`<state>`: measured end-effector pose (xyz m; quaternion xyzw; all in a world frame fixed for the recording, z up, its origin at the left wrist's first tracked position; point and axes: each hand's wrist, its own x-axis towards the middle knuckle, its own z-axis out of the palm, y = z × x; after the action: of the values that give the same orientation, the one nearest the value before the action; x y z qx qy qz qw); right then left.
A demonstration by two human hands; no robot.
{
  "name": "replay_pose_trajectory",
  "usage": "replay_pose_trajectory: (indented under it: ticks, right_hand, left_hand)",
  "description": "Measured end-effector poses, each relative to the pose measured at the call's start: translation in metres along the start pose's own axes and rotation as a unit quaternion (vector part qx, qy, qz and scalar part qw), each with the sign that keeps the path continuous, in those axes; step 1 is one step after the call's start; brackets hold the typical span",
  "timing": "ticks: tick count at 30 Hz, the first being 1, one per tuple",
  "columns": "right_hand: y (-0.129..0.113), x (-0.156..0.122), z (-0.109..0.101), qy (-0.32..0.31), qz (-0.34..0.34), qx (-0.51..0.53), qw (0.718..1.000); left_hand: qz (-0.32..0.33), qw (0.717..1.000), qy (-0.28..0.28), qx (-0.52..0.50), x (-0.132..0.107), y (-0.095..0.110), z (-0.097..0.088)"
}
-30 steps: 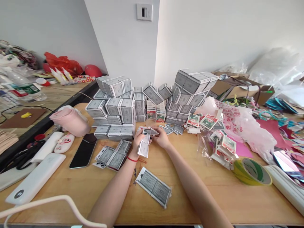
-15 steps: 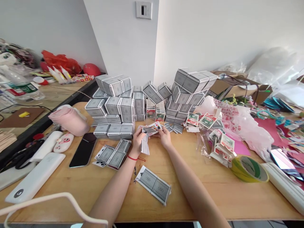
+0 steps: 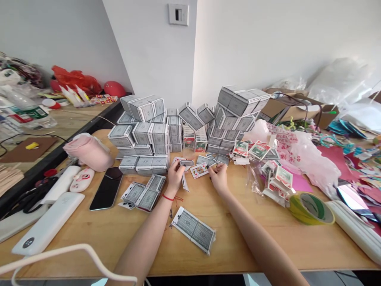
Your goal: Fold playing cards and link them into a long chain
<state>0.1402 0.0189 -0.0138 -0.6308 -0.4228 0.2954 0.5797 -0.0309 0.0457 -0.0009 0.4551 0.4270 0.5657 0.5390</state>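
My left hand (image 3: 175,174), with a red string at the wrist, is closed on folded playing cards (image 3: 187,163); one flap hangs down below the fingers. To its right my right hand (image 3: 218,177) pinches the edge of a face-up court card (image 3: 199,170), thumb and fingers together. Just behind that hand lie several loose grey-backed cards (image 3: 205,160). A taped strip of cards (image 3: 194,229) showing a 3 lies nearer the front edge. Left of my left hand is a small pile of joined cards (image 3: 144,192).
Blocks folded from cards stand stacked at left (image 3: 143,137) and right (image 3: 238,105), with card boxes (image 3: 200,143) between them. A phone (image 3: 106,188) and a power bank (image 3: 49,222) lie left. Torn boxes (image 3: 281,178), yellow tape (image 3: 311,208) and a plastic bag (image 3: 306,151) are right.
My right hand has moved right, drawing the court card away from the cards in my left hand. The left hand stays nearly in place, its hanging flap now seen more edge-on.
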Motion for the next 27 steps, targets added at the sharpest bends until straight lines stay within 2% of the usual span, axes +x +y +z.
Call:
replay_pose_trajectory:
  ticks: [1,2,3,4,6,7,9,11,13,15,17,19,21,24,26,27]
  right_hand:
    - [-0.005,-0.005,-0.003,-0.010,-0.016,-0.048,0.999]
    - [-0.011,-0.012,-0.006,-0.048,-0.026,-0.094,0.994]
    - [-0.018,-0.021,-0.008,-0.116,-0.030,-0.134,0.984]
    - [-0.026,-0.032,-0.009,-0.198,-0.031,-0.168,0.965]
    - [-0.043,-0.060,-0.008,-0.358,-0.051,-0.209,0.909]
    - [-0.051,-0.075,-0.005,-0.411,-0.077,-0.231,0.878]
    - [-0.065,-0.102,0.001,-0.432,-0.140,-0.313,0.834]
    - [-0.073,-0.122,0.009,-0.423,-0.169,-0.405,0.793]
    - [-0.079,-0.130,0.014,-0.430,-0.181,-0.466,0.752]
    - [-0.082,-0.128,0.015,-0.449,-0.185,-0.479,0.731]
    - [-0.084,-0.118,0.011,-0.473,-0.178,-0.459,0.730]
    - [-0.084,-0.105,0.004,-0.474,-0.170,-0.438,0.744]
    - [-0.080,-0.091,-0.005,-0.456,-0.175,-0.386,0.783]
    - [-0.068,-0.070,-0.015,-0.466,-0.129,-0.210,0.850]
    - [-0.061,-0.058,-0.020,-0.475,-0.074,-0.099,0.871]
    - [-0.058,-0.054,-0.022,-0.490,-0.037,-0.052,0.870]
  left_hand:
    - [0.003,1.000,-0.002,0.003,0.000,0.000,0.000]
    - [0.007,1.000,-0.005,0.006,0.000,0.000,0.000]
    - [0.012,1.000,-0.008,0.011,-0.001,0.001,0.000]
    - [0.016,1.000,-0.010,0.016,-0.001,0.001,0.000]
    - [0.019,0.999,-0.010,0.025,-0.002,0.002,0.001]
    - [0.019,0.999,-0.010,0.028,-0.002,0.003,0.002]
    - [0.021,0.999,-0.012,0.035,-0.003,0.004,0.002]
    - [0.026,0.999,-0.016,0.039,-0.003,0.004,0.002]
    - [0.030,0.999,-0.014,0.035,-0.003,0.004,0.001]
    - [0.026,0.999,-0.011,0.023,-0.002,0.003,0.001]
    - [0.017,1.000,-0.005,0.004,0.000,0.001,0.001]
    - [0.005,1.000,0.013,-0.024,0.003,0.000,0.002]
    - [-0.007,0.998,0.034,-0.054,0.005,-0.002,0.003]
    - [-0.018,0.996,0.040,-0.082,0.008,-0.004,0.004]
    - [-0.023,0.994,0.034,-0.097,0.009,-0.006,0.003]
    - [-0.025,0.993,0.034,-0.106,0.010,-0.006,0.003]
